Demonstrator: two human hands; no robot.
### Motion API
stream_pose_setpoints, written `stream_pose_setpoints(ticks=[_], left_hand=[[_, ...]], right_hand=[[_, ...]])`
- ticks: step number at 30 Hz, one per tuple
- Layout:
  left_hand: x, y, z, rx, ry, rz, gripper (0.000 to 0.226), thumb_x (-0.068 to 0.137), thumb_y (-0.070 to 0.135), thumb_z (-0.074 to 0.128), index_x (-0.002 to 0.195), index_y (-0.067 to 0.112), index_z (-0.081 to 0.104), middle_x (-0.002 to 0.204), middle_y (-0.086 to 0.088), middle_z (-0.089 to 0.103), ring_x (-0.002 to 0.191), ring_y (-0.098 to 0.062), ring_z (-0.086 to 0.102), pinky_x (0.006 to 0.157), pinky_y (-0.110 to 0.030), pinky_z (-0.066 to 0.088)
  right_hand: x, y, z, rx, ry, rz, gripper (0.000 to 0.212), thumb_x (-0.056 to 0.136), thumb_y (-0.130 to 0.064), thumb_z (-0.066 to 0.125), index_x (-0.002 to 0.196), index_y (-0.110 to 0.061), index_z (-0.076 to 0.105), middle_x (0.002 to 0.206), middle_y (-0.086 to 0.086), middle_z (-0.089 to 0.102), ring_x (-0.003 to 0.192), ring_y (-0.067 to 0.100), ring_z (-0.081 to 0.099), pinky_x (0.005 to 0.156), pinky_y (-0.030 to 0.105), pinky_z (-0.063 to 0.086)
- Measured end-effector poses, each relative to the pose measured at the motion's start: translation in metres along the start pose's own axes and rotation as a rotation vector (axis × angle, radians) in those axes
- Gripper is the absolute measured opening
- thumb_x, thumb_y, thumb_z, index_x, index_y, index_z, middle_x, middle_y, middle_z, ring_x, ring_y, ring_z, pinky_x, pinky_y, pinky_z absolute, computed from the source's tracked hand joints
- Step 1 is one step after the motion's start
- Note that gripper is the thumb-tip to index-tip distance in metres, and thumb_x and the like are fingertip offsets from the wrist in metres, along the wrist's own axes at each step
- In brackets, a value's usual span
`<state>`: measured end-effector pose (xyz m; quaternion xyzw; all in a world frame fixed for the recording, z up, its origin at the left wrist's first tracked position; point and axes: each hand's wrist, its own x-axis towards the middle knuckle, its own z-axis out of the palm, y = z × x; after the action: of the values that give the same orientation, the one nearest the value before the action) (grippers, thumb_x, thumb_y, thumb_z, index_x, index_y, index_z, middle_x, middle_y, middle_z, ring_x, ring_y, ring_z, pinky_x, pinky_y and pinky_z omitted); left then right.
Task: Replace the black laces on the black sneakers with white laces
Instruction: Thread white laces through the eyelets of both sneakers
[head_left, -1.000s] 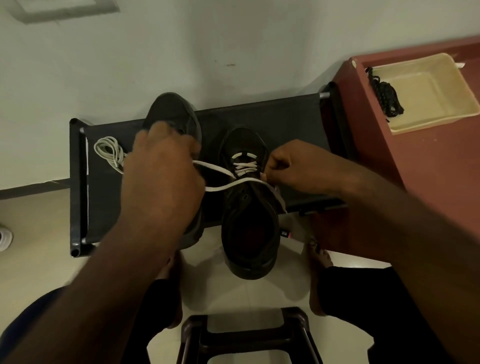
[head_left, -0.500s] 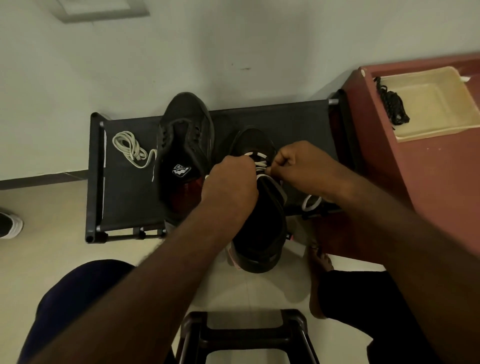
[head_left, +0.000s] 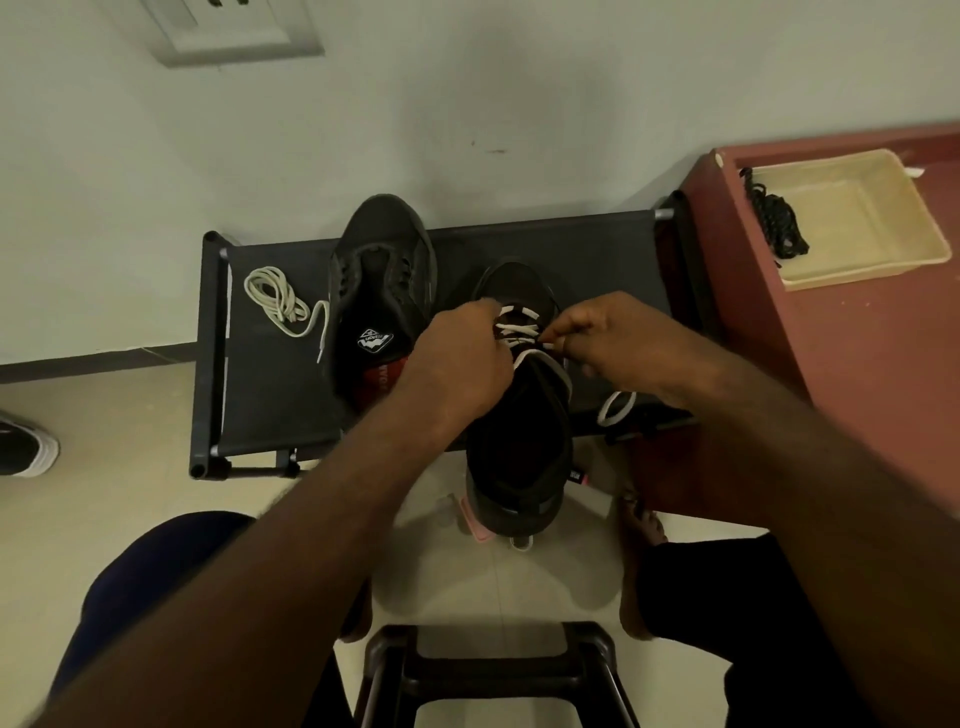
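Observation:
Two black sneakers rest on a low black rack (head_left: 260, 384). The right sneaker (head_left: 519, 441) has a white lace (head_left: 514, 328) crossed through its front eyelets; a loose loop of it hangs by my right wrist. My left hand (head_left: 457, 364) grips the sneaker's left side at the eyelets. My right hand (head_left: 608, 338) pinches the white lace at the right eyelets. The left sneaker (head_left: 382, 291) stands unlaced, tongue open. A second white lace (head_left: 275, 301) lies coiled on the rack's left part. The black laces (head_left: 776, 223) hang over a cream tray's edge.
The cream tray (head_left: 857, 228) sits on a red-brown table (head_left: 893, 374) at the right. A dark stool (head_left: 498, 670) stands between my knees. Another shoe (head_left: 26, 447) is on the floor at far left. A white wall rises behind the rack.
My left hand let go of the pulled-out lace end and came in from the left to the right sneaker's eyelets. The left sneaker came into full view. My right hand stayed at the eyelets.

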<state>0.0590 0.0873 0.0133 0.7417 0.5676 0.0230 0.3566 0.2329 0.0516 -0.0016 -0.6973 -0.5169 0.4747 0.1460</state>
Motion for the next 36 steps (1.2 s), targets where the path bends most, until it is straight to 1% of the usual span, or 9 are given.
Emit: stream_pose_setpoints(ticks=[5, 10, 14, 17, 24, 28, 30, 33, 36], left_hand=[[-0.011, -0.012, -0.049, -0.189, 0.268, 0.138, 0.033, 0.087, 0.04, 0.07, 0.115, 0.023, 0.07, 0.093, 0.004, 0.067, 0.08, -0.003, 0.061, 0.075, -0.02, 0.049], [-0.018, -0.032, -0.072, -0.126, 0.027, 0.108, 0.033, 0.08, 0.026, 0.08, 0.111, 0.025, 0.069, 0.083, 0.013, 0.065, 0.071, 0.003, 0.061, 0.065, -0.014, 0.048], [-0.009, -0.049, -0.088, -0.418, 0.714, 0.03, 0.019, 0.086, 0.011, 0.063, 0.101, 0.019, 0.072, 0.088, 0.005, 0.068, 0.069, 0.0, 0.062, 0.066, -0.016, 0.052], [-0.01, -0.058, -0.088, -0.416, 0.876, -0.003, 0.03, 0.081, 0.014, 0.062, 0.111, 0.016, 0.067, 0.108, 0.004, 0.062, 0.07, 0.004, 0.056, 0.074, -0.016, 0.051], [-0.051, -0.004, -0.029, -0.099, 0.231, 0.551, 0.046, 0.083, 0.016, 0.067, 0.128, 0.013, 0.06, 0.114, -0.003, 0.058, 0.088, -0.012, 0.056, 0.084, -0.02, 0.044], [-0.074, 0.003, -0.004, -0.126, 0.19, 0.486, 0.029, 0.083, 0.022, 0.057, 0.106, 0.015, 0.072, 0.095, -0.007, 0.064, 0.085, -0.021, 0.06, 0.078, -0.041, 0.052], [-0.078, -0.001, -0.003, -0.212, 0.255, 0.384, 0.024, 0.091, 0.02, 0.055, 0.104, 0.014, 0.074, 0.088, -0.003, 0.068, 0.08, -0.014, 0.064, 0.074, -0.035, 0.054], [-0.073, -0.012, -0.011, -0.68, 0.265, -0.013, 0.017, 0.099, 0.016, 0.055, 0.108, 0.01, 0.068, 0.076, -0.001, 0.069, 0.059, -0.006, 0.062, 0.054, -0.019, 0.05], [-0.063, -0.017, -0.022, -1.136, 0.28, -0.186, 0.015, 0.097, 0.008, 0.057, 0.109, 0.004, 0.065, 0.082, -0.01, 0.072, 0.068, -0.015, 0.067, 0.063, -0.024, 0.056]], right_hand=[[-0.025, -0.002, -0.017, 0.511, 0.065, 0.018, 0.016, 0.097, -0.01, 0.059, 0.108, -0.017, 0.07, 0.071, 0.0, 0.065, 0.05, 0.008, 0.049, 0.042, 0.021, 0.035], [-0.048, -0.014, -0.027, 0.809, 0.152, -0.107, 0.03, 0.097, 0.003, 0.05, 0.118, -0.013, 0.064, 0.093, 0.004, 0.073, 0.057, 0.012, 0.054, 0.046, 0.022, 0.04], [-0.066, -0.02, -0.029, 0.833, 0.172, -0.152, 0.04, 0.096, 0.008, 0.048, 0.126, -0.015, 0.058, 0.105, 0.008, 0.074, 0.061, 0.014, 0.059, 0.048, 0.023, 0.044], [-0.078, -0.029, -0.024, 0.756, 0.159, -0.122, 0.053, 0.091, 0.018, 0.043, 0.132, -0.014, 0.053, 0.113, 0.01, 0.072, 0.066, 0.017, 0.063, 0.051, 0.025, 0.046], [-0.095, -0.056, 0.002, 0.37, 0.111, -0.14, 0.011, 0.1, -0.015, 0.059, 0.111, -0.012, 0.058, 0.096, 0.006, 0.076, 0.057, 0.018, 0.064, 0.047, 0.027, 0.046], [-0.107, -0.051, 0.02, 0.418, 0.167, -0.132, 0.013, 0.094, -0.022, 0.068, 0.092, -0.009, 0.069, 0.07, 0.005, 0.072, 0.045, 0.012, 0.045, 0.042, 0.021, 0.036], [-0.113, -0.042, 0.024, 0.406, 0.095, -0.105, 0.007, 0.095, -0.016, 0.065, 0.098, -0.013, 0.071, 0.071, 0.002, 0.07, 0.048, 0.01, 0.045, 0.044, 0.019, 0.037], [-0.115, -0.026, 0.019, 0.282, -0.03, -0.054, 0.021, 0.101, -0.01, 0.055, 0.107, -0.023, 0.07, 0.081, 0.0, 0.072, 0.055, 0.008, 0.049, 0.048, 0.018, 0.04], [-0.105, -0.015, 0.017, 0.307, 0.096, 0.02, 0.016, 0.101, -0.02, 0.056, 0.095, -0.018, 0.071, 0.07, 0.003, 0.068, 0.045, 0.007, 0.044, 0.041, 0.017, 0.035]])
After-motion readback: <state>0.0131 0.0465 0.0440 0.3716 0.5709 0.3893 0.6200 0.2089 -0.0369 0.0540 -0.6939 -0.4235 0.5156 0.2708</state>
